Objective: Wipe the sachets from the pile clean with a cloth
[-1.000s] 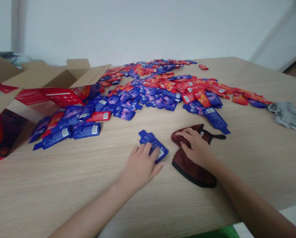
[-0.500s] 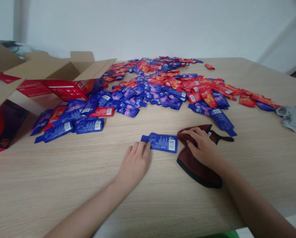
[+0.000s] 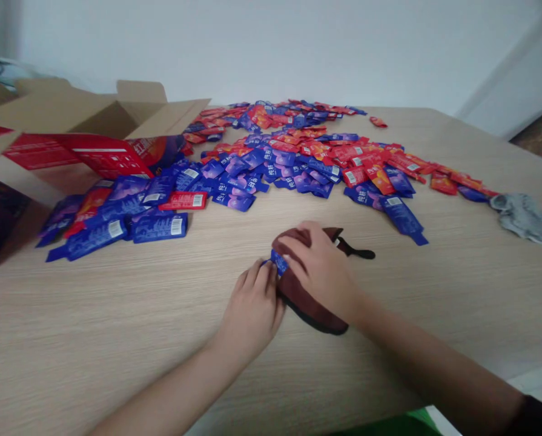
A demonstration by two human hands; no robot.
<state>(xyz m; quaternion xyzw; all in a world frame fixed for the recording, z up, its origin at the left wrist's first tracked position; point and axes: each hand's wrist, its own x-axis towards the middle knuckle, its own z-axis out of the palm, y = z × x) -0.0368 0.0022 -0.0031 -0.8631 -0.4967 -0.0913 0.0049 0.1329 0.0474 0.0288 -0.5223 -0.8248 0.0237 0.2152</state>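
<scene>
My left hand (image 3: 251,306) rests on the table with its fingers closed on the spouted end of a blue sachet (image 3: 278,263). Only a short strip of that sachet shows; the rest is under a maroon cloth piece (image 3: 300,298) with black edging and a black strap. Fingers bent, my right hand (image 3: 325,275) grips this cloth from above, close beside the left hand. Whether the sachet lies inside the cloth or just beneath it, I cannot tell.
Many blue and red sachets (image 3: 275,163) lie heaped across the back. More sachets (image 3: 157,227) are piled at the left, beside an open cardboard box (image 3: 111,154). A second box (image 3: 0,224) stands at the left edge. A grey glove (image 3: 525,215) lies far right.
My right hand has moved left with the maroon cloth, which now covers most of the blue sachet. The left hand stays at the sachet's end. The view has shifted slightly.
</scene>
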